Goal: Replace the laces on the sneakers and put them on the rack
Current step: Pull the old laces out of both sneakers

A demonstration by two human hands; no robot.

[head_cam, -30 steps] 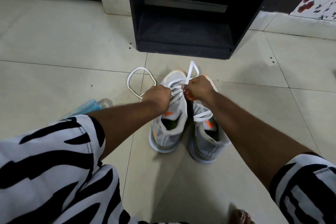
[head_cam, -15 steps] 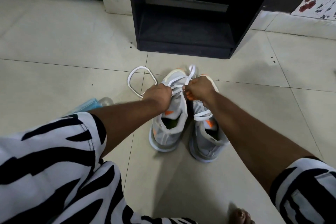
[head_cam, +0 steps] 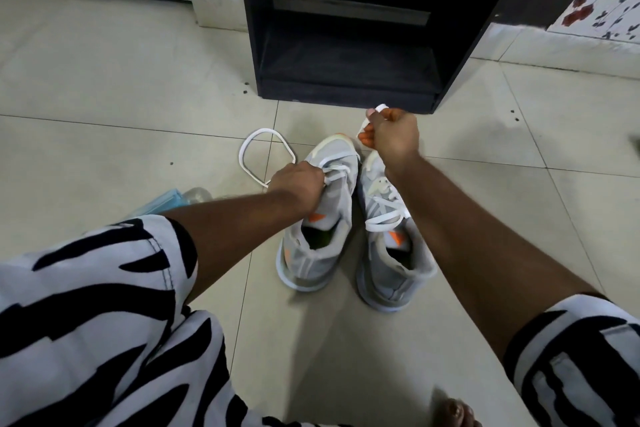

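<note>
A person looks down at a pair of grey knit sneakers with orange accents, standing side by side on a pale tiled floor [head_cam: 104, 87], toes pointing away toward a low black open-fronted shoe rack [head_cam: 346, 55].

The main change from half a second ago: the right hand [head_cam: 393, 137], which was bunched beside the left over the left sneaker's eyelets, has lifted up and away toward the rack. Its fingers are curled tight around the end of a flat white shoelace [head_cam: 379, 109], drawing it out from the shoe. The lace end that stood up between the hands before is now in that raised fist.

The left hand [head_cam: 298, 184] stays where it was, pinching the lace crossings at the front of the left grey sneaker [head_cam: 318, 229] and steadying it. The slack part of the lace lies in a loop [head_cam: 266, 156] on the floor to the left, much as earlier.

The right grey sneaker [head_cam: 391, 246] sits just beside its partner with white lace across its tongue.

This reads as a pull-through stroke, tightening one pass; lacing appears unfinished, and neither shoe is on the rack yet.

A pale blue face mask [head_cam: 162, 203] lies near the left forearm.
</note>
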